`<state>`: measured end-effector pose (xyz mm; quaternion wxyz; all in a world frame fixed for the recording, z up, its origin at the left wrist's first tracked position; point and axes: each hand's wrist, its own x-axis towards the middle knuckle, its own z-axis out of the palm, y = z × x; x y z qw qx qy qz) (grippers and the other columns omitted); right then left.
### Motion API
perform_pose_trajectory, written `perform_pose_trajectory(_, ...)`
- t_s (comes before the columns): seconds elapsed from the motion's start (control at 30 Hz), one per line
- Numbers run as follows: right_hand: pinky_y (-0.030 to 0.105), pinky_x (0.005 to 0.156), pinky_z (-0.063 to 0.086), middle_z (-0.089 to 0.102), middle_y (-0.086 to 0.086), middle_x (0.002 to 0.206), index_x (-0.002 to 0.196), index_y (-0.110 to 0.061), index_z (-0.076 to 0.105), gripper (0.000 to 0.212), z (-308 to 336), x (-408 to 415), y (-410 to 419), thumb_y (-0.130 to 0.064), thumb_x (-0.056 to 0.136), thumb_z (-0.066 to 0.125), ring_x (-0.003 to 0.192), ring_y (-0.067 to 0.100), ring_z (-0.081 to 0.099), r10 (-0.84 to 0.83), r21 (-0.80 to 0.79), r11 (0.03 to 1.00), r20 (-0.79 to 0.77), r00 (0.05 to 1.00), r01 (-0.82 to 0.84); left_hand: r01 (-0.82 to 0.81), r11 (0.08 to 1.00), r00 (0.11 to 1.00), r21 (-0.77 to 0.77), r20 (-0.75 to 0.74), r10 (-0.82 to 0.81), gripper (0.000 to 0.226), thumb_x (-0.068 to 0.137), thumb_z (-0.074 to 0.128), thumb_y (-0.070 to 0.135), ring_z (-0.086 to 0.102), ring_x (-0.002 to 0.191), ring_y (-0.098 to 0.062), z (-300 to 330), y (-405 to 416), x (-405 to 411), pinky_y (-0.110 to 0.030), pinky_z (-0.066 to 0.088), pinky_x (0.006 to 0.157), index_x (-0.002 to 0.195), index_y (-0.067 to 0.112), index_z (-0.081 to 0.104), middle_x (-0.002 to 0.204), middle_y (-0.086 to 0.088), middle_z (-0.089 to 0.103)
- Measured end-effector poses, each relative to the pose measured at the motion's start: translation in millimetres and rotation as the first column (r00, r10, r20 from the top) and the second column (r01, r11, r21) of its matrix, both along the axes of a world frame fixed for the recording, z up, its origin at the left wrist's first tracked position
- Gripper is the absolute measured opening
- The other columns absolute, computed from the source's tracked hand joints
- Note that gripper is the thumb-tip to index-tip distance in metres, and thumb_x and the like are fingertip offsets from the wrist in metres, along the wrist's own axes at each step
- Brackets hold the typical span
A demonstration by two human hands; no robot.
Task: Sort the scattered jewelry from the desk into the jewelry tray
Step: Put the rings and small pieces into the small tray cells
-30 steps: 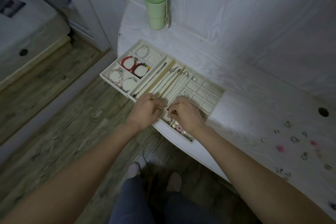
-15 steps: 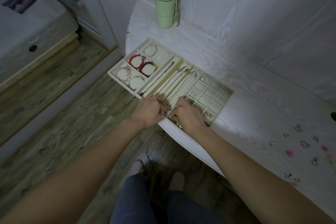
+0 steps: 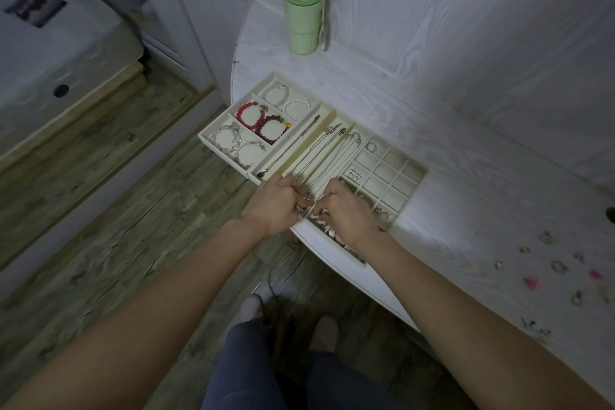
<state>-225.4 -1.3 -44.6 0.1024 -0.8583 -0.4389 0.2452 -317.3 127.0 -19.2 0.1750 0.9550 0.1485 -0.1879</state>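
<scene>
A cream jewelry tray [image 3: 421, 176] lies at the desk's left front edge. Its left compartments hold bead bracelets [image 3: 263, 121], its long middle slots hold thin silver necklaces [image 3: 327, 156], and small square cells sit on the right. My left hand [image 3: 278, 205] and my right hand [image 3: 346, 210] sit side by side at the near end of the necklace slots, fingers curled, each pinching the lower end of a silver necklace chain. Scattered rings and small pink pieces [image 3: 559, 266] lie on the desk far to the right.
A green tumbler [image 3: 303, 15] stands at the back of the white desk [image 3: 466, 210] near the wall. The desk's curved front edge runs just under my hands, with wooden floor below. A round cable hole [image 3: 610, 213] is at the right edge.
Both hands have stayed together at the near end of the necklace slots, working the chain ends with small finger movements. The view has shifted slightly.
</scene>
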Motion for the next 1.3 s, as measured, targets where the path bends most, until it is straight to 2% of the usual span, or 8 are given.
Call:
perform_pose_trajectory(0.27, 0.028, 0.077, 0.036, 0.049, 0.006, 0.123, 0.106, -0.017, 0.067, 0.020, -4, 1, -3, -0.017, 0.094, 0.050, 0.108, 0.023, 0.048, 0.024, 0.026, 0.999, -0.013, 1.000, -0.024, -0.006, 1.000, 1.000, -0.008, 0.009, 0.006, 0.042, 0.090, 0.048, 0.013, 0.029, 0.130, -0.022, 0, 1, 2, -0.037, 0.026, 0.109, 0.126, 0.032, 0.059, 0.134, -0.003, 0.044)
perform_pose_trajectory(0.4, 0.028, 0.069, 0.037, 0.047, -0.002, 0.102, 0.098, -0.013, 0.067, 0.012, -8, -1, -4, -0.017, 0.087, 0.064, 0.086, 0.012, 0.048, -0.071, 0.119, 0.990, -0.082, 0.994, 0.080, -0.006, 1.000, 1.000, -0.007, 0.007, 0.006, 0.041, 0.090, 0.049, 0.014, 0.028, 0.131, -0.022, 2, 0, 2, -0.037, 0.025, 0.111, 0.126, 0.030, 0.059, 0.136, -0.004, 0.042)
perform_pose_trajectory(0.53, 0.025, 0.073, 0.033, 0.050, 0.003, 0.117, 0.103, -0.017, 0.068, 0.016, -8, 1, -6, -0.017, 0.092, 0.056, 0.102, 0.020, 0.050, 0.018, 0.087, 0.996, -0.018, 1.000, -0.016, -0.007, 1.000, 1.000, -0.006, -0.005, 0.007, 0.042, 0.089, 0.049, 0.013, 0.031, 0.128, -0.021, 2, 0, 2, -0.038, 0.026, 0.109, 0.127, 0.029, 0.059, 0.131, -0.003, 0.044)
perform_pose_trajectory(0.73, 0.028, 0.072, 0.047, 0.049, 0.001, 0.102, 0.097, -0.018, 0.074, 0.015, -7, -4, -8, -0.017, 0.082, 0.071, 0.094, 0.014, 0.049, -0.035, 0.195, 0.980, -0.019, 0.999, 0.038, -0.021, 1.000, 1.000, -0.020, -0.014, 0.020, 0.044, 0.088, 0.049, 0.012, 0.032, 0.126, -0.021, 3, -2, 0, -0.038, 0.027, 0.109, 0.128, 0.029, 0.059, 0.130, -0.004, 0.044)
perform_pose_trajectory(0.87, 0.019, 0.075, 0.036, 0.047, 0.001, 0.099, 0.102, -0.014, 0.073, 0.019, -3, 2, -12, -0.015, 0.084, 0.068, 0.089, 0.010, 0.043, -0.112, 0.254, 0.959, -0.082, 0.990, 0.130, -0.073, 0.994, 0.997, -0.079, 0.008, 0.074, 0.045, 0.088, 0.047, 0.007, 0.033, 0.129, -0.024, 6, -5, 2, -0.034, 0.024, 0.110, 0.128, 0.025, 0.059, 0.135, -0.007, 0.044)
perform_pose_trajectory(0.97, 0.016, 0.080, 0.035, 0.053, 0.006, 0.104, 0.108, -0.012, 0.070, 0.020, 1, 7, -18, -0.013, 0.089, 0.063, 0.090, 0.013, 0.050, -0.199, 0.292, 0.928, -0.138, 0.970, 0.232, -0.142, 0.969, 0.988, -0.202, 0.034, 0.152, 0.040, 0.091, 0.046, 0.007, 0.051, 0.115, -0.028, 8, -6, 9, -0.034, 0.041, 0.099, 0.127, 0.019, 0.059, 0.126, -0.014, 0.053)
perform_pose_trajectory(1.1, 0.028, 0.086, 0.048, 0.062, 0.009, 0.104, 0.106, -0.009, 0.070, 0.019, 9, 17, -44, -0.012, 0.091, 0.059, 0.090, 0.019, 0.061, -0.317, 0.304, 0.884, -0.167, 0.934, 0.354, -0.161, 0.953, 0.976, -0.258, 0.099, 0.192, 0.027, 0.095, 0.048, 0.013, 0.056, 0.067, -0.008, 12, -15, 29, -0.018, 0.043, 0.057, 0.116, 0.018, 0.065, 0.104, -0.002, 0.061)
perform_pose_trajectory(1.3, 0.025, 0.089, 0.044, 0.063, 0.010, 0.111, 0.109, -0.007, 0.067, 0.021, 23, 32, -122, -0.015, 0.094, 0.054, 0.100, 0.022, 0.060, -0.602, 0.275, 0.729, -0.177, 0.779, 0.626, -0.050, 0.902, 0.979, -0.429, 0.159, 0.130, 0.028, 0.093, 0.049, 0.007, 0.060, 0.106, -0.021, 31, -76, 74, -0.021, 0.044, 0.088, 0.114, 0.010, 0.067, 0.117, -0.005, 0.064)
